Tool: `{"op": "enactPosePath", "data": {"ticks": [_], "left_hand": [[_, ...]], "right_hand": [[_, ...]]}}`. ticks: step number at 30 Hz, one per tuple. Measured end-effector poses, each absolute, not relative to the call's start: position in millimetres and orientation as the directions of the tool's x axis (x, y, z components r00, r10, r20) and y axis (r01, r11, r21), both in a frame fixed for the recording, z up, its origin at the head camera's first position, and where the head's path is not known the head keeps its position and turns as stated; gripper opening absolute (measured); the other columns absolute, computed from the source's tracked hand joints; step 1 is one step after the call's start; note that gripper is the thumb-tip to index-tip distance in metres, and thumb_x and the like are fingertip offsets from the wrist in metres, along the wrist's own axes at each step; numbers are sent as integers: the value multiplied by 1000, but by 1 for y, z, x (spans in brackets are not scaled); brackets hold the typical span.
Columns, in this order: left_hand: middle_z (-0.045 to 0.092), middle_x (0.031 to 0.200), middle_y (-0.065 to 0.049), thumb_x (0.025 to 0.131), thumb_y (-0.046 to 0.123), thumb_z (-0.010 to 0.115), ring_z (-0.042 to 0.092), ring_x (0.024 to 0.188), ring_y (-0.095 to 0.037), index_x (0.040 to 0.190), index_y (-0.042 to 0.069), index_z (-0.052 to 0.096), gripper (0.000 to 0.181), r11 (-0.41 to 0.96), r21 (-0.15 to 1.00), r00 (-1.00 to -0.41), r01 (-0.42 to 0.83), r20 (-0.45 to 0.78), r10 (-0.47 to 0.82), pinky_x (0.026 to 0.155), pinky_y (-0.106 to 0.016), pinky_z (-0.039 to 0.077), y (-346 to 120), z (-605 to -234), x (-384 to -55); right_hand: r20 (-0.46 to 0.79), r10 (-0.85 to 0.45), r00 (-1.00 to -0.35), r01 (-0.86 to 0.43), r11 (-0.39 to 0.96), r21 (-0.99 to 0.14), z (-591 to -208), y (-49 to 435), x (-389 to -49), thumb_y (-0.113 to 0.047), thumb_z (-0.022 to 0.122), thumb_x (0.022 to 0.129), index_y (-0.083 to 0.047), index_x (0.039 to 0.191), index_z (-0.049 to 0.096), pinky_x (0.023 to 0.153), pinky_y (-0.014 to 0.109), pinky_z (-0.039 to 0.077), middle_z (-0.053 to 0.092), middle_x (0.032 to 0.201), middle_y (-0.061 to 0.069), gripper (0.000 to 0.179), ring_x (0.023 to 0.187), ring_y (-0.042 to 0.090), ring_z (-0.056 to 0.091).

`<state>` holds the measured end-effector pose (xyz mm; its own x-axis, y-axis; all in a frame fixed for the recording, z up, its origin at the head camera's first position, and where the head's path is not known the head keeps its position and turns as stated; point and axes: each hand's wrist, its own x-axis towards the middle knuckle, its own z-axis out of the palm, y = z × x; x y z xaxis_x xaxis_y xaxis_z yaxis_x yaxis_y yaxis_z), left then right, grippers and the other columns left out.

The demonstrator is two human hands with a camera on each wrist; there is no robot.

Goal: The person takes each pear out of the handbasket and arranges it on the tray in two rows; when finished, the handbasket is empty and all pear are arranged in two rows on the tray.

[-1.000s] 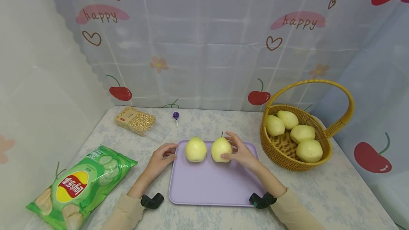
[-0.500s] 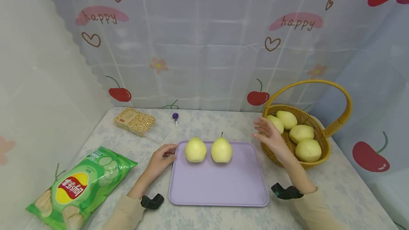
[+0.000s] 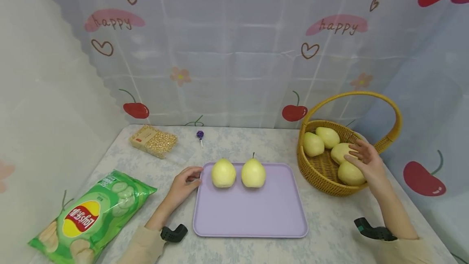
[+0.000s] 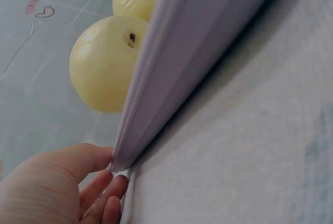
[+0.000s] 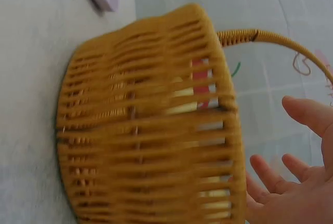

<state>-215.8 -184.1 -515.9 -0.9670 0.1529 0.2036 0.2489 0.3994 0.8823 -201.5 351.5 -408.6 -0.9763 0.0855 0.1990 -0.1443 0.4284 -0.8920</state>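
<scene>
Two pale yellow pears [image 3: 253, 172] stand side by side at the back of a lilac tray [image 3: 253, 215]. My left hand [image 3: 185, 184] holds the tray's back left corner; in the left wrist view the thumb [image 4: 93, 159] lies against the rim, with the fingers bent beside the corner. My right hand [image 3: 370, 166] is over the right side of a wicker basket [image 3: 318, 178], fingers spread and holding nothing. Several more pears [image 3: 313, 144] lie in the basket, and the hand partly covers two of them in the head view.
A green bag of Lay's chips [image 3: 95, 215] lies at the left. Behind it are a packet of yellow kernels [image 3: 155, 141] and a purple lollipop [image 3: 200, 135]. The basket's tall handle [image 3: 393, 129] arches over its right side. A printed curtain [image 3: 227, 72] hangs behind the table.
My right hand has left the right-hand pear on the tray and moved right, past the basket's left rim, to above its right side. My left hand stays at the tray corner.
</scene>
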Motion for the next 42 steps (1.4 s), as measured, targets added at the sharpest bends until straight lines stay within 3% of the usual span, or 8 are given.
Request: {"op": "enactPosePath", "data": {"ticks": [5,15,23,30,34,39,42], "left_hand": [[63,121,-12,88,6,65,60,103,-27,123,5,62,35,418,873,-967,251,212,138,88,-29,49,-185,-513,-210],[60,124,-21,89,1,62,59,106,-35,124,-5,58,36,401,889,-973,220,172,154,91,-40,49,-178,-483,-194],[60,123,-22,89,1,62,59,106,-36,124,-4,59,36,385,894,-970,230,180,163,90,-36,50,-176,-485,-195],[63,121,-13,87,8,67,61,100,-19,122,4,63,35,402,871,-958,284,240,156,85,-24,49,-184,-519,-213],[64,119,-14,86,6,67,61,98,-17,121,3,63,35,419,857,-953,302,259,156,84,-23,49,-184,-518,-216],[63,120,-13,87,6,67,61,100,-21,122,3,62,36,419,864,-960,278,233,157,85,-24,49,-183,-515,-217],[63,122,-11,88,7,66,60,102,-21,123,4,62,36,419,870,-964,260,211,160,86,-24,48,-183,-514,-216]], "right_hand": [[189,103,-977,-127,435,-892,-412,360,-199,-18,60,94,-21,147,27,78,2,39,47,115,-30,63,103,-13,47],[241,117,-963,-159,475,-865,-416,362,-200,-13,62,92,-15,149,26,80,1,36,45,115,-32,67,102,-15,44],[225,153,-962,-120,504,-856,-419,371,-194,-16,64,91,-15,150,24,80,2,33,43,113,-34,71,104,-16,42],[211,168,-963,-92,531,-843,-420,374,-194,-18,66,90,-17,150,23,81,1,33,41,111,-37,73,107,-16,39],[207,162,-965,-89,541,-836,-420,374,-195,-18,66,90,-14,151,20,83,0,33,39,112,-38,76,111,-15,39],[177,132,-975,-76,551,-831,-422,375,-194,-20,65,91,-11,153,12,96,-1,29,39,125,-28,82,127,-4,37],[181,126,-975,-79,564,-822,-425,376,-195,-19,66,90,-8,153,13,98,-1,29,41,133,-13,82,124,-6,38]]}}
